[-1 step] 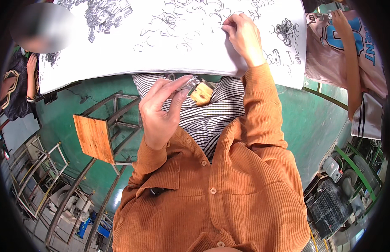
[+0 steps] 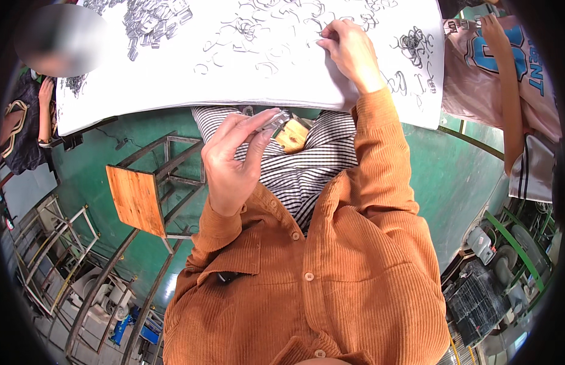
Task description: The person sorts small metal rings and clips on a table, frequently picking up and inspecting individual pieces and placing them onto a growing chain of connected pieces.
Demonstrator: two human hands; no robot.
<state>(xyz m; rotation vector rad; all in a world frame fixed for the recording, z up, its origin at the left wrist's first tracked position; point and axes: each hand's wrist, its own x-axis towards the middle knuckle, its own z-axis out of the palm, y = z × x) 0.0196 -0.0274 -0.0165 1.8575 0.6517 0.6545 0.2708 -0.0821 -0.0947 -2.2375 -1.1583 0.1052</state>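
Note:
My left hand (image 2: 232, 159) is raised before my lap, below the near edge of the white table (image 2: 167, 85). Thumb and fingers pinch a small clear plastic piece (image 2: 274, 123). Over the tabletop, my right hand (image 2: 355, 56) reaches in with thumb and forefinger curled close together. Whatever lies between those fingertips is too small to make out. Thin dark curved strips (image 2: 268, 68) lie scattered to the left of it. A heap of small clear pieces with dark outlines (image 2: 151, 27) covers the table's far left part.
A tangled clump of dark strips (image 2: 411, 40) lies at the table's right. A wooden-topped stool (image 2: 136, 201) stands at my left. One person in a pink shirt (image 2: 477, 79) is at the right end; another person's hand (image 2: 46, 91) shows at the left. Metal frames (image 2: 57, 243) stand lower left.
My right hand has shifted very slightly, its thumb tip a little lower and farther left. My left hand and the clear piece stay in place.

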